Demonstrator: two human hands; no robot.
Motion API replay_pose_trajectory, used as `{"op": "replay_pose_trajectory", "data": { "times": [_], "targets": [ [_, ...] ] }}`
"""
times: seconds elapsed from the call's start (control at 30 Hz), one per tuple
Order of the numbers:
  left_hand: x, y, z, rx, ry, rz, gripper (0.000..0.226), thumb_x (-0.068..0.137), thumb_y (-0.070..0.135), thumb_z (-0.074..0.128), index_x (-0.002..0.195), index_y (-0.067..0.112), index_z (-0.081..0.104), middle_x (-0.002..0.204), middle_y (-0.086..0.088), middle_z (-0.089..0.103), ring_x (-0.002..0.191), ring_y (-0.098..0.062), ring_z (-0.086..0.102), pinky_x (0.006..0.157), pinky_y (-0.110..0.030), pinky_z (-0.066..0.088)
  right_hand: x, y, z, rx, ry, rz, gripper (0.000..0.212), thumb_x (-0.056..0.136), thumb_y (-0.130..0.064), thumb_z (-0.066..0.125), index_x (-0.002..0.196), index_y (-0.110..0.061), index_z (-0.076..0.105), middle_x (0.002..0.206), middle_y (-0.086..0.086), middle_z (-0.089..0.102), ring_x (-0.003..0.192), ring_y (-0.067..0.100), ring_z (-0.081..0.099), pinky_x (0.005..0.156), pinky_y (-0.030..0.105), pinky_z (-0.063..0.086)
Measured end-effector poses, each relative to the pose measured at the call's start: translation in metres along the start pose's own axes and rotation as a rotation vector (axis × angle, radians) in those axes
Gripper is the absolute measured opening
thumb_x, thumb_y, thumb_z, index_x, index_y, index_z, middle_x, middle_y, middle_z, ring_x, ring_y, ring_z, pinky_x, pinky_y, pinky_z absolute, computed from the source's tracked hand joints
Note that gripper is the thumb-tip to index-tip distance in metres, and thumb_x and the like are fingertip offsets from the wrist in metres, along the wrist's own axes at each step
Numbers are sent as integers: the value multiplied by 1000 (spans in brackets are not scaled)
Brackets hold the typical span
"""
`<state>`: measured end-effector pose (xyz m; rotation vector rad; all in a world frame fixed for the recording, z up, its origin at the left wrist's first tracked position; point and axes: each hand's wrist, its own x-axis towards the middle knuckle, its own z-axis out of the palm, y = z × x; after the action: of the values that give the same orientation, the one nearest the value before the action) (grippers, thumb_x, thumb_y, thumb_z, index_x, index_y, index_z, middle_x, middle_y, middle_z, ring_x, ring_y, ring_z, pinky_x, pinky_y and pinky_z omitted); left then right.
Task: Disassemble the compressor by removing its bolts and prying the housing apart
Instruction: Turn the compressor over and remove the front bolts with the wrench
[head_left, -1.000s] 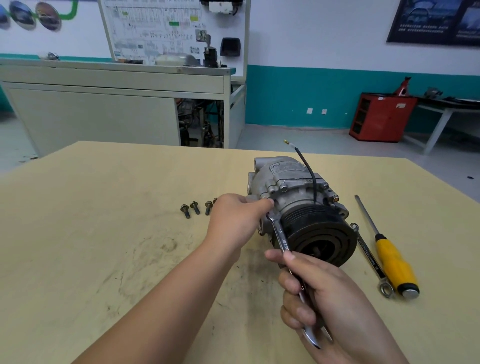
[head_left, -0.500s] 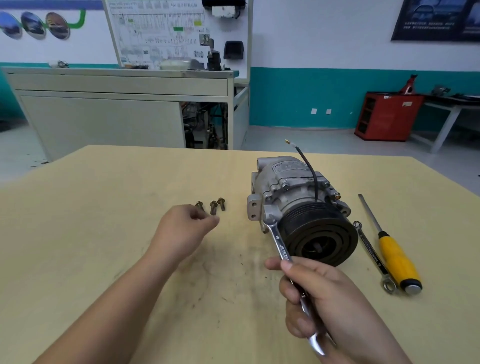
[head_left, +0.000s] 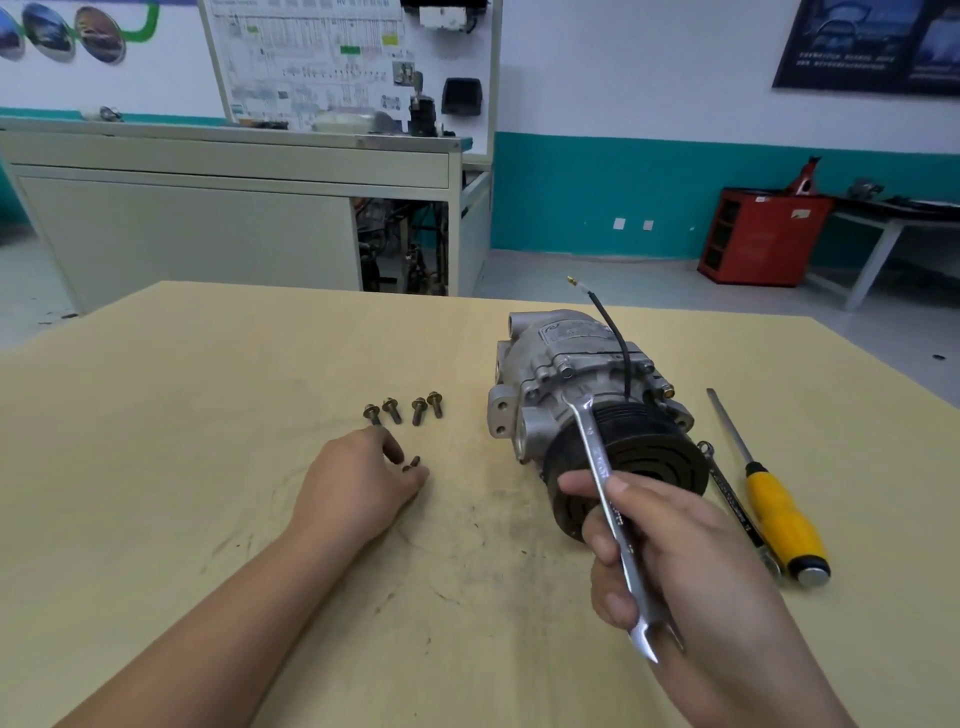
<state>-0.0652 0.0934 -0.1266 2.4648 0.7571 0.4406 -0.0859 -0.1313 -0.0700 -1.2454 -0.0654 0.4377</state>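
A pale tan wooden table (head_left: 208, 467) is carrying everything, its top showing dark scuffs and smears (thickest around the middle). The compressor (head_left: 571, 374) is lying on its side right of centre, its pulley end facing the person. Four bolts (head_left: 418, 410) are lying in a short row to its left, apart from it. A fifth bolt (head_left: 413, 462) is sitting nearer, between thumb and forefinger of the left hand (head_left: 353, 488), which is resting on the tabletop. Right of the compressor, a spare wrench (head_left: 727, 499) is lying just beside a yellow-handled screwdriver (head_left: 779, 519), roughly parallel.
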Motion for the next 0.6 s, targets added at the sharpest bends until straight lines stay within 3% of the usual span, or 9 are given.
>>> {"op": "replay_pose_trajectory", "data": {
  "times": [0.1, 0.17, 0.23, 0.33, 0.4, 0.5, 0.6],
  "targets": [
    [-4, 11, -7, 2, 34, 18, 23, 84, 39, 66, 93, 22, 54, 77, -1, 62, 74, -20, 60, 57, -29, 38, 3, -8, -2, -74, 48, -76, 30, 97, -9, 43, 83, 1, 67, 46, 8, 45, 27, 18, 35, 30, 20, 30],
    [-12, 24, -11, -109, 104, 116, 14, 88, 32, 61, 85, 19, 61, 59, 6, 59, 59, -9, 55, 49, -21, 35, 6, -10, -1, -108, 63, -96, 29, 97, -10, 43, 83, 0, 67, 46, 8, 47, 28, 18, 36, 31, 21, 32],
    [-24, 44, -16, -291, 104, 229, 20, 90, 28, 59, 75, 18, 67, 42, 12, 50, 46, -3, 48, 45, -15, 32, 9, -9, 4, -119, 74, -111, 29, 97, -9, 43, 82, 0, 66, 46, 8, 47, 27, 19, 37, 31, 21, 33],
    [-35, 75, -22, -678, -88, 222, 27, 89, 35, 59, 69, 21, 71, 39, 19, 47, 42, 5, 46, 42, -11, 29, 12, -6, 10, -144, 76, -104, 28, 97, -9, 43, 82, 0, 64, 46, 9, 49, 26, 20, 39, 32, 22, 35],
    [-32, 88, -23, -834, -254, 120, 29, 86, 41, 63, 69, 19, 73, 41, 15, 42, 41, -2, 38, 44, -19, 27, 14, -4, 12, -157, 74, -96, 28, 98, -10, 41, 84, -1, 63, 45, 9, 50, 25, 21, 42, 32, 22, 36],
    [-23, 100, -22, -915, -436, 31, 26, 80, 37, 71, 65, 15, 71, 46, 10, 28, 44, -10, 22, 41, -19, 18, 15, -2, 12, -191, 74, -111, 29, 99, -13, 40, 84, -4, 63, 44, 9, 53, 26, 22, 48, 33, 20, 37],
    [-17, 106, -17, -914, -507, 9, 33, 77, 27, 75, 55, 19, 52, 45, 8, 28, 44, -12, 16, 39, -18, 13, 16, -2, 13, -183, 56, -105, 28, 99, -14, 40, 85, -3, 62, 43, 9, 54, 27, 23, 50, 32, 21, 38]
  ]
}}
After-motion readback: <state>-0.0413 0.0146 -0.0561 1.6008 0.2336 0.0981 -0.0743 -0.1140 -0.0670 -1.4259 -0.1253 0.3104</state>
